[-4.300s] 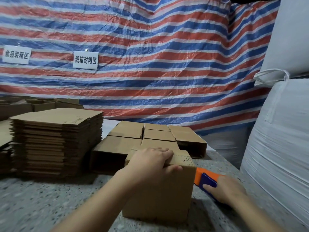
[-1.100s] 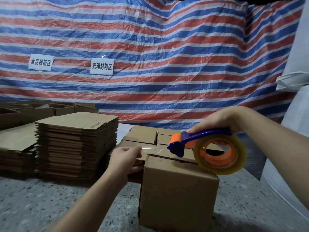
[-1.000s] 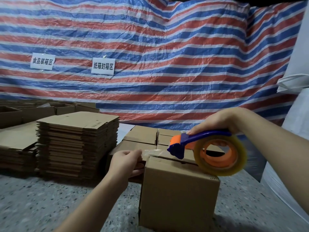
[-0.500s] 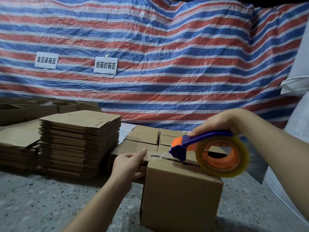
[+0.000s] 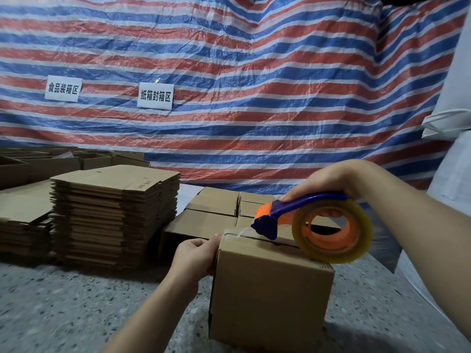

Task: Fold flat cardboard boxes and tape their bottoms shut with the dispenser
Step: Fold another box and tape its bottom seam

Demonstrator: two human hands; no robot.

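Observation:
A folded cardboard box (image 5: 270,291) stands on the speckled table with its closed flaps facing up. My right hand (image 5: 331,179) grips the blue and orange tape dispenser (image 5: 313,225), whose clear roll rests on the box top near its right edge. A strip of clear tape (image 5: 242,231) runs from the dispenser's blade to the box's left top edge. There my left hand (image 5: 196,253) presses the tape end against the box's left side with the thumb.
A tall stack of flat cardboard blanks (image 5: 114,212) stands to the left, a lower stack (image 5: 23,217) beside it. Several folded boxes (image 5: 216,205) lie behind the one in hand. White sacks (image 5: 453,200) rise at right; a striped tarp (image 5: 229,72) hangs behind.
My left hand pulled the tape end down from above the box to its left top edge. The dispenser has sunk slightly onto the box top.

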